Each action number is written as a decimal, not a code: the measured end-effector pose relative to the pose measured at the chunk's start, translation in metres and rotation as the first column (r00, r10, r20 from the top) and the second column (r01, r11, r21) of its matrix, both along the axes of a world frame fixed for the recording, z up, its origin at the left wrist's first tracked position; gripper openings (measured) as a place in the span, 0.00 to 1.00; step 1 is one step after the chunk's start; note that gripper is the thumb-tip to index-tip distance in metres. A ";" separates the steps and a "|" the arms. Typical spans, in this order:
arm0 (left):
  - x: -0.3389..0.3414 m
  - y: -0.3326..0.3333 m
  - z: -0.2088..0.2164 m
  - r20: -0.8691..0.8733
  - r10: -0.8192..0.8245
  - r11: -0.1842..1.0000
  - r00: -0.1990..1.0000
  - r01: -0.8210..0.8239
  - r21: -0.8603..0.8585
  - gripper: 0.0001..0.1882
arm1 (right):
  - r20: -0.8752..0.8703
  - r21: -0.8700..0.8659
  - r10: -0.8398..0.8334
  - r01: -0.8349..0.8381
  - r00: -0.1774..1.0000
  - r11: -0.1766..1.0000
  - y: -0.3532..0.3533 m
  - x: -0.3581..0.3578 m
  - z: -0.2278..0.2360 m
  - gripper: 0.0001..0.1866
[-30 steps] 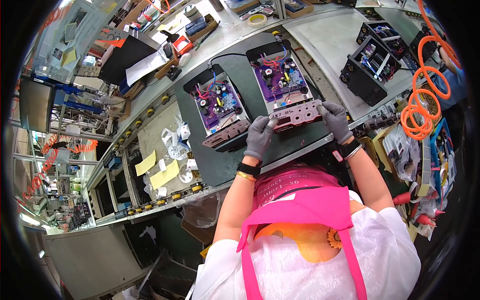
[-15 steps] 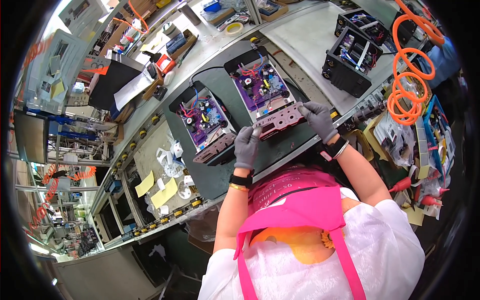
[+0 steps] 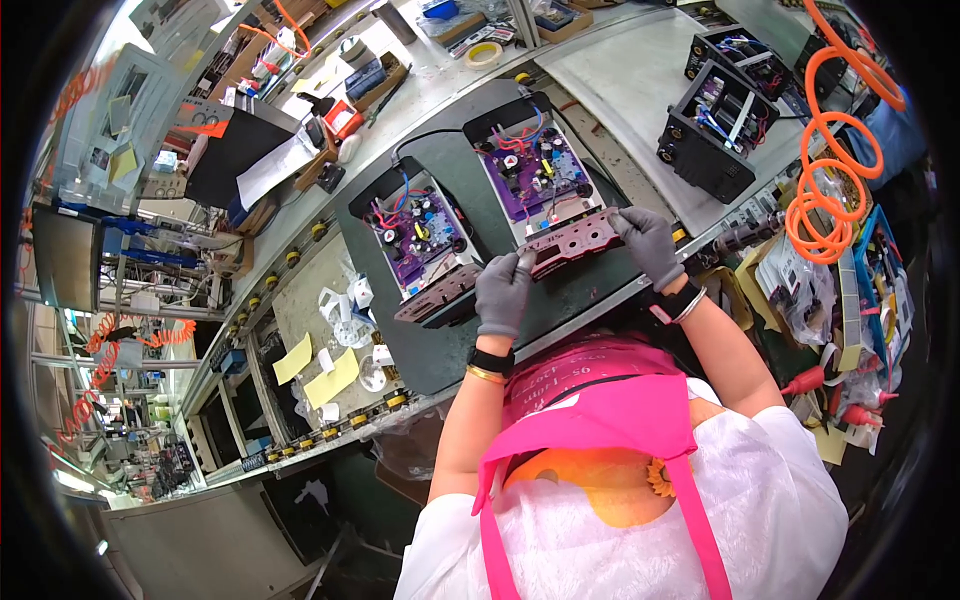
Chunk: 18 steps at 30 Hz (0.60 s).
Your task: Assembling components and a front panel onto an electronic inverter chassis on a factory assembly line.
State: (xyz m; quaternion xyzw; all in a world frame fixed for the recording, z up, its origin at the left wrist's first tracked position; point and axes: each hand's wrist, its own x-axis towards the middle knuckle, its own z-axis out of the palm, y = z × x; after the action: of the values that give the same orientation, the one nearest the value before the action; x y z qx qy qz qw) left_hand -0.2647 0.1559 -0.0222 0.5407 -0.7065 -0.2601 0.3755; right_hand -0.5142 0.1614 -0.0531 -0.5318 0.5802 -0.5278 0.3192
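My hands wear grey gloves. My left hand is closed, pinching the left end of a front panel, a flat strip with round holes. On its other end is my right hand, also closed. The panel lies along the near edge of an opened device, whose purple circuit board carries red and blue wires. Whether the panel is fastened to it cannot be made out. Left of it stands a second opened device with a similar purple circuit board and its own front panel, untouched by either hand.
Both devices rest on a dark green mat. Black box-shaped units stand on the metal surface at the far right, near an orange coiled hose. Yellow paper slips lie at left. Yellow tape sits at the back.
The whole view has shifted slightly, with things appearing a little farther right. Both hands keep their hold on the panel, which stays at the device's near edge.
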 end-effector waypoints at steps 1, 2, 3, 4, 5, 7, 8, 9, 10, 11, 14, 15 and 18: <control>0.000 0.000 0.000 -0.003 0.005 1.000 1.000 -0.005 0.006 0.20 | -0.015 -0.003 -0.001 0.001 1.000 1.000 0.000 0.000 0.001 0.11; 0.000 0.000 0.001 0.026 0.016 1.000 1.000 -0.016 -0.007 0.21 | -0.031 -0.005 -0.003 0.002 1.000 1.000 0.000 0.000 0.002 0.11; 0.000 0.000 0.001 0.028 0.020 1.000 0.999 -0.020 0.015 0.21 | -0.047 -0.009 -0.005 0.005 0.999 1.000 0.000 0.000 0.003 0.11; 0.000 0.000 0.002 0.039 0.023 0.999 0.999 -0.024 0.032 0.21 | -0.054 -0.011 -0.011 0.011 0.998 1.000 0.000 0.000 0.004 0.11; 0.000 0.001 0.002 0.056 0.028 0.999 0.998 -0.030 0.041 0.21 | -0.065 -0.015 -0.012 0.011 0.998 1.000 0.000 0.000 0.004 0.11; 0.000 0.001 0.004 0.106 0.044 0.998 0.993 -0.048 0.042 0.21 | -0.095 -0.019 -0.016 0.014 0.995 1.000 0.000 0.000 0.005 0.11; -0.001 0.001 0.005 0.145 0.052 0.998 0.988 -0.058 0.038 0.21 | -0.086 -0.024 -0.011 0.009 0.996 1.000 0.000 -0.001 0.005 0.11; -0.002 0.001 0.007 0.162 0.056 0.998 0.985 -0.062 0.032 0.22 | -0.086 -0.024 -0.009 0.007 0.996 1.000 0.000 -0.001 0.005 0.11; -0.002 0.000 0.009 0.189 0.059 0.998 0.980 -0.065 0.025 0.22 | -0.093 -0.025 -0.005 0.003 0.996 1.000 0.000 -0.001 0.005 0.11; -0.003 0.000 0.011 0.233 0.064 0.996 0.970 -0.075 0.038 0.22 | -0.100 -0.018 -0.006 0.004 0.995 1.000 0.000 -0.002 0.005 0.11; -0.003 0.001 0.017 0.411 0.106 0.993 0.905 -0.118 0.003 0.24 | -0.128 -0.019 0.001 -0.004 0.992 1.000 0.000 -0.003 0.006 0.11; -0.003 0.001 0.019 0.477 0.111 0.990 0.872 -0.140 0.026 0.24 | -0.127 -0.030 0.003 -0.007 0.992 1.000 0.000 -0.002 0.007 0.11; -0.002 0.000 0.021 0.584 0.121 0.980 0.803 -0.192 0.061 0.25 | -0.195 -0.126 -0.019 -0.006 0.981 0.992 -0.001 -0.002 0.013 0.10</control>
State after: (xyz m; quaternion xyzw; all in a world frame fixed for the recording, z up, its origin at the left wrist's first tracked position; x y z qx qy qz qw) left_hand -0.2671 0.1559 -0.0009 0.6714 -0.7234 -0.0929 0.1316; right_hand -0.5161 0.1605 -0.0404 -0.5984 0.5761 -0.5095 0.2246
